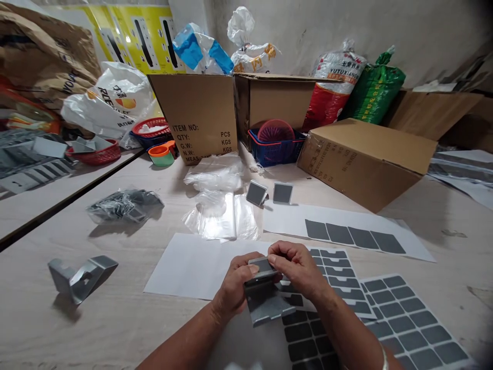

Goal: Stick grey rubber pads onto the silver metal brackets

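My left hand [234, 281] grips a bent grey metal bracket [267, 303], its thumb lying on the upper face. A dark grey pad [265, 265] covers that face. At the bracket's upper right corner, my right hand [296, 267] is closed with thumb and fingers pinched on the edge; whether they also hold a pad's corner cannot be made out. Beneath my hands and right forearm lie sheets of dark grey stickers, one with notched shapes [335, 270], another with rounded rectangles [418, 318]. Another bent metal bracket [82, 277] rests at the left.
Two small padded brackets [283, 193] stand behind a white strip with several grey squares [362, 237]. Clear plastic bags [215, 216] and a bagged bundle of parts [125, 206] lie farther left. Cardboard boxes [204, 115] and a blue basket [275, 150] line the back.
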Demonstrator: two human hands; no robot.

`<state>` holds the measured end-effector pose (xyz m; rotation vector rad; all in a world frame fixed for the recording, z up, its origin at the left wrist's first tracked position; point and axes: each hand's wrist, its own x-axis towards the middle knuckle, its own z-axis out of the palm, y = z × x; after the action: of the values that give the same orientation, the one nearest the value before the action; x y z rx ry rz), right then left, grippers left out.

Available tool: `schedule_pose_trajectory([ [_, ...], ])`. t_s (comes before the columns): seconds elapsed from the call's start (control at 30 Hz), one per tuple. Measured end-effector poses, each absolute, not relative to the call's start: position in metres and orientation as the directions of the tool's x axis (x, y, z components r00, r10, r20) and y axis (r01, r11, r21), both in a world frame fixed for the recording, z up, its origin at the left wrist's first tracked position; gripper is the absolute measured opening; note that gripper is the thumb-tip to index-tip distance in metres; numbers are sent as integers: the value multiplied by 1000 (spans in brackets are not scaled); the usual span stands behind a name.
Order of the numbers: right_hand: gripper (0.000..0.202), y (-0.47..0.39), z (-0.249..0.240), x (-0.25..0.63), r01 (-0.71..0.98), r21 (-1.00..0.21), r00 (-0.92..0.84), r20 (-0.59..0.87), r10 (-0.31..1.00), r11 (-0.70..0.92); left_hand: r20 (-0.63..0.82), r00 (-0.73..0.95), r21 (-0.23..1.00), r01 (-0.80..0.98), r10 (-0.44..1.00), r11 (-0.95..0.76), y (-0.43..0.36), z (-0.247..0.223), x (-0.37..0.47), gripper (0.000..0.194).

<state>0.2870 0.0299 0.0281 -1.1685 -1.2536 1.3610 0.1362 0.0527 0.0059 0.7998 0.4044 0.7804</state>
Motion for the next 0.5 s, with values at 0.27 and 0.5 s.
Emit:
schedule_pose_trajectory([
  [0.27, 15, 30, 27, 289, 42, -999, -119, 20, 993, 25, -120, 529, 802, -447, 840, 396, 52, 8, 139, 26],
  [0.5, 17, 30, 25, 287, 39, -999, -65, 30, 997, 32, -29, 364, 986, -144, 931, 87, 59, -3, 135, 28],
])
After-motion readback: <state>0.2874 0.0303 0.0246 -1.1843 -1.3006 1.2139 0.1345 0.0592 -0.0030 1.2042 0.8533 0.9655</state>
